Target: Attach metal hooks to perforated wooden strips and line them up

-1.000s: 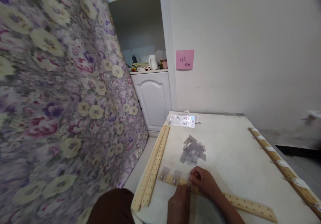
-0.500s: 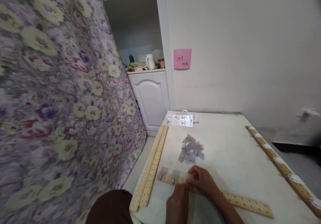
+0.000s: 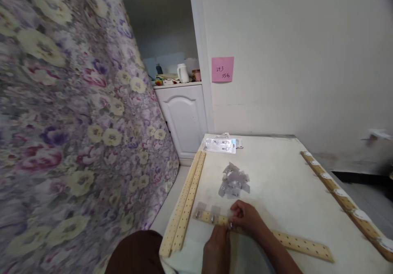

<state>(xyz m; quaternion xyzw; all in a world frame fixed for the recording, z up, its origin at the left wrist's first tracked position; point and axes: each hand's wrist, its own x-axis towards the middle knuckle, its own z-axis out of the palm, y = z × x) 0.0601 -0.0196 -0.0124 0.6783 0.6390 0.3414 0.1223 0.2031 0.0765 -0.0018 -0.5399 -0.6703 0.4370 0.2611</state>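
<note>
A perforated wooden strip (image 3: 294,243) lies across the near part of the white table (image 3: 276,184). Small clear squares with metal hooks sit on the strip's left end (image 3: 204,213). My right hand (image 3: 245,218) rests on the strip with its fingers pinched around a small clear piece. My left hand (image 3: 216,247) is closed just below it, fingertips meeting the strip beside the right hand. What it holds is hidden. A heap of clear hook pieces (image 3: 233,184) lies a little beyond both hands.
Two more perforated strips (image 3: 186,204) lie along the table's left edge, and another strip with white pads (image 3: 340,196) along the right edge. A clear packet (image 3: 221,145) sits at the far edge. A floral cloth (image 3: 70,122), a white cabinet (image 3: 184,116) and a pink note (image 3: 222,69) stand behind.
The hands stay on the same spot of the strip, fingers shifting only slightly. The view has drifted a little, so everything sits somewhat higher and to the left.
</note>
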